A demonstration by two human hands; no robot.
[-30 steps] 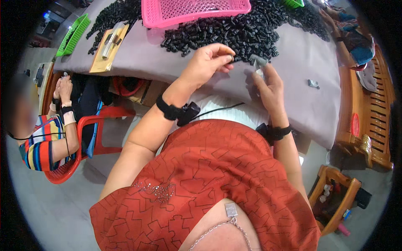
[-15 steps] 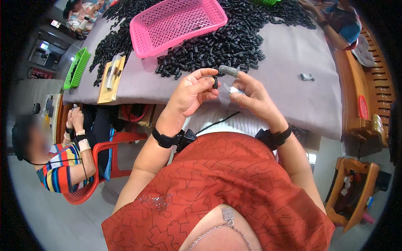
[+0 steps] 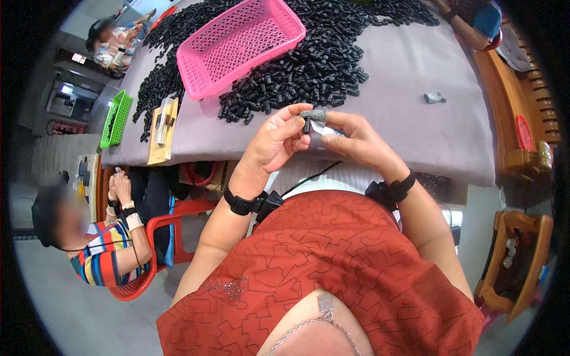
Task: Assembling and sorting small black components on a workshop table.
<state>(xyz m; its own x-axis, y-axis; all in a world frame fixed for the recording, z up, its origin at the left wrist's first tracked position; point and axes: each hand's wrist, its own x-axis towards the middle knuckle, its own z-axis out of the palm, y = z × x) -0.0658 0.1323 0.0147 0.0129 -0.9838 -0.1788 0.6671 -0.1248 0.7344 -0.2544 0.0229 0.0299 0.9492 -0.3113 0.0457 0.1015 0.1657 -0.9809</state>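
My left hand (image 3: 274,141) pinches a small black cylindrical piece (image 3: 306,126) between thumb and fingertips, just in front of the pile. Close against it, my right hand (image 3: 363,141) wears a grey textured finger cover (image 3: 314,115) on the index finger. Between the right thumb and fingers is a thin white piece (image 3: 321,128) with a bit of blue, its tip at the black piece. What exactly it is stays partly hidden by the fingers. The finger cover lies over the top of the black piece.
A large pile of black pieces (image 3: 285,89) covers the far table, with a pink basket (image 3: 243,77) standing in it. At left are a green basket (image 3: 115,118) and a yellow card with a clear tube (image 3: 161,130). A grey scrap (image 3: 434,98) lies at right. Other people sit around.
My right hand has come left toward my left hand, bringing the grey-covered finger and the white piece onto the black piece. The whole view has shifted slightly.
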